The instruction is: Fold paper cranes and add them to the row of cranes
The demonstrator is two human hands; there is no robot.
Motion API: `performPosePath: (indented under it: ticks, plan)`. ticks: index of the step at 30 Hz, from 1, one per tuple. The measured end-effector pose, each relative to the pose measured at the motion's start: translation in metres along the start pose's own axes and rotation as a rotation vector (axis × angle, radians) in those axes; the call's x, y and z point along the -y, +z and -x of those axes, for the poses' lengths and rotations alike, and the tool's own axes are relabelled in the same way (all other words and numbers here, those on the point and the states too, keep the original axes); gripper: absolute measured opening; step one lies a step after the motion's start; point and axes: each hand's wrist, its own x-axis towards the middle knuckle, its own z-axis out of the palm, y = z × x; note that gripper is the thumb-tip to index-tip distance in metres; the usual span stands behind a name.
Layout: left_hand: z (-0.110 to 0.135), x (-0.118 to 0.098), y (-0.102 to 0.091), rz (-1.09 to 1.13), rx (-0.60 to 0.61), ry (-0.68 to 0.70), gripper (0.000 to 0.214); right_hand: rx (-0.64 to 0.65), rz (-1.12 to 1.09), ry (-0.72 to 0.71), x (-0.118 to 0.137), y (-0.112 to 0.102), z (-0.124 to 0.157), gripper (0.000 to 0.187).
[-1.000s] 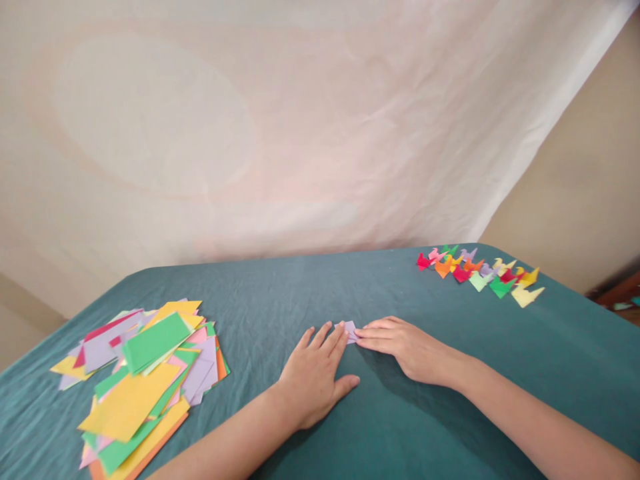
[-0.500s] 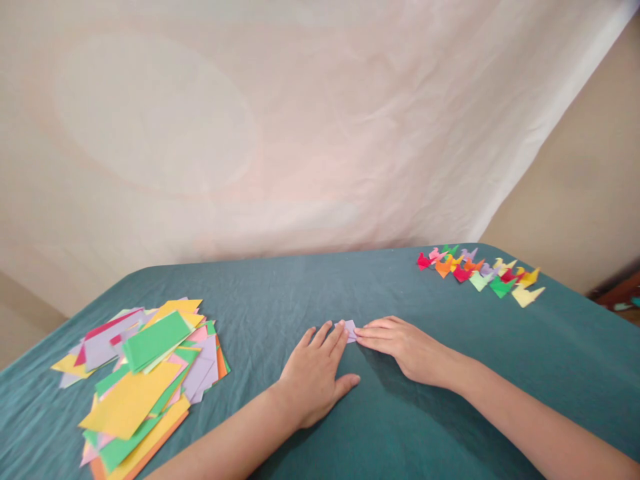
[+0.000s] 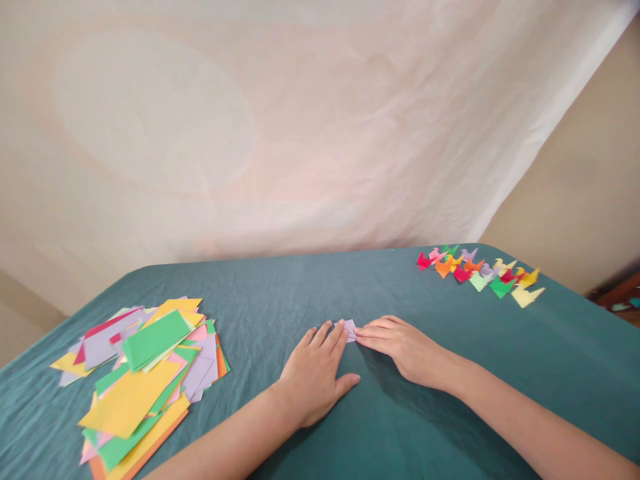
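A small folded piece of lilac paper [image 3: 351, 329] lies on the dark green tablecloth [image 3: 280, 287], partly covered by fingers. My left hand [image 3: 320, 373] rests flat with its fingers stretched out. Its fingertips press on the paper's left side, and the thumb points to the right. From the other side my right hand [image 3: 405, 347] comes in with its fingers pressed together, their tips closed on the paper's right edge. How the paper's hidden side is folded I cannot make out.
To the left is a loose heap of coloured paper sheets [image 3: 130, 400], yellow, green, lilac and orange. Several small folded paper birds [image 3: 480, 280] stand in rows at the far right. A pale cloth [image 3: 310, 120] hangs behind the table's far edge.
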Motion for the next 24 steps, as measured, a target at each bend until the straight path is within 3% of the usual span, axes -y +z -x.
performPosePath:
  ticks: [11, 24]
  plan:
    - [0.0, -0.002, 0.0, -0.006, -0.016, -0.02, 0.067, -0.038, 0.039, 0.01, 0.001, 0.003, -0.003, 0.045]
    - [0.002, -0.007, -0.012, -0.01, -0.07, -0.028, 0.057, -0.047, 0.017, 0.025, 0.005, 0.001, -0.005, 0.046]
